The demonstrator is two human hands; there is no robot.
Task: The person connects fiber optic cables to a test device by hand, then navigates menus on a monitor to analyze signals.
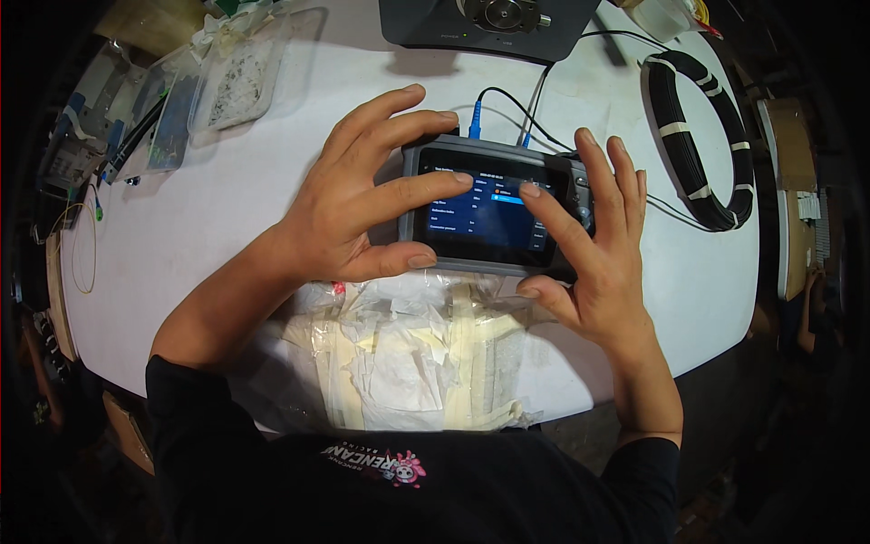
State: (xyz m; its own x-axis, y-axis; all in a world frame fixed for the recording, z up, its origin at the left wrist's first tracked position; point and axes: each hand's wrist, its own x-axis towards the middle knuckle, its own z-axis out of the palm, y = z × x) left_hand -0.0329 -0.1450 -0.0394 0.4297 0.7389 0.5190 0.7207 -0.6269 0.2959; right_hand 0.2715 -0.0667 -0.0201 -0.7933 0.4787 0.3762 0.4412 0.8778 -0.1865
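A grey handheld tester (471, 238) with a lit touchscreen stands tilted in front of me, a menu list on its display. My left hand (349, 195) spans its left end, thumb at the lower edge and fingers along the top, while the index finger reaches over the screen. My right hand (603, 245) is spread at the other end, its index fingertip over the screen by a highlighted row and its thumb near the bottom edge. A blue fibre connector (475, 120) and a second blue plug (526, 138) enter the top.
Under the tester's near edge lies a taped, plastic-wrapped bundle (399, 363). A dark machine (480, 41) stands at the back. A black cable coil (666, 113) with white ties lies right. Plastic bins (192, 127) sit at the left, beside a thin yellow fibre (74, 283).
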